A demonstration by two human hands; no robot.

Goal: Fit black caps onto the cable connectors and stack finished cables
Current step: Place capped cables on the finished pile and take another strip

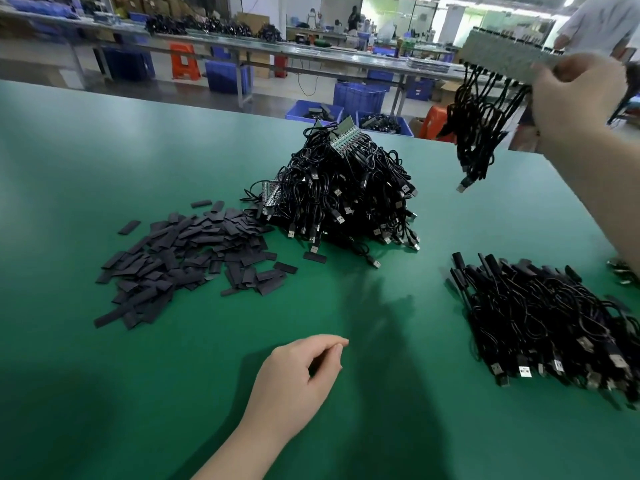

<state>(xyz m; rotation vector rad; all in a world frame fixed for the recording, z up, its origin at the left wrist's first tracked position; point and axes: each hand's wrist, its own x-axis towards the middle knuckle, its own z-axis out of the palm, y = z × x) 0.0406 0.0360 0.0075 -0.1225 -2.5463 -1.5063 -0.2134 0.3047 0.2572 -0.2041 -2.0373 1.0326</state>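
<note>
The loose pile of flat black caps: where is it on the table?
In the head view, the pile of flat black caps lies left on the green table, beside the central heap of black cables.

A single wide-angle view from a head-worn camera looks forward and down across a green table (104, 150), close above the person's hands, with distant factory benches (242, 46) curving along the top edge.

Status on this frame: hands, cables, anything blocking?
Right hand grips strip of cables, held above table. Left hand loosely curled, holding nothing. Black caps piled left, finished cables stacked right. Nothing blocking.
</note>
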